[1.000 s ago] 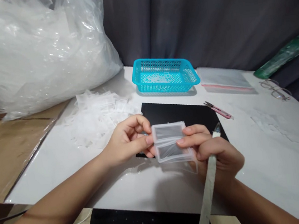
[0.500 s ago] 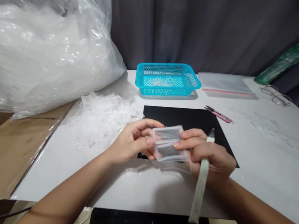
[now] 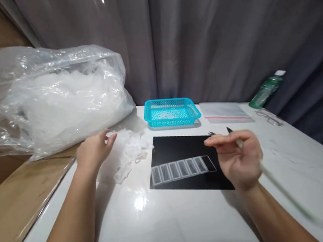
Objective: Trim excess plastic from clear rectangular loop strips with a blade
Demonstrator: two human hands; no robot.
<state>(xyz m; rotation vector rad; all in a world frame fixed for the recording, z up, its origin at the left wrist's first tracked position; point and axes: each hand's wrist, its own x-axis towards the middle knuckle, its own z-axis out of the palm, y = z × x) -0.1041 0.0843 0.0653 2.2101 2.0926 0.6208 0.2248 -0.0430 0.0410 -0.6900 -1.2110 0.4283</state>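
My left hand is over the left side of a loose pile of translucent white plastic pieces, thumb and forefinger apart, with nothing visible in it. My right hand is raised over the right edge of a black mat. A long, thin white tool with a dark pointed tip is held in that hand, passing behind the fingers. On the mat lies a slanting row of several translucent rectangular frames; the rightmost section is only a thin white outline.
A blue perforated basket with white bits inside stands behind the mat. To its right are a zip bag, eyeglasses and a green bottle. A big clear bag of white material fills the back left. Dark snips' tips show beside my right hand.
The framed pieces held between both hands now lie on the black mat. My left hand has moved left to the pile; my right hand has lifted away, still holding the tool. The view has tilted up.
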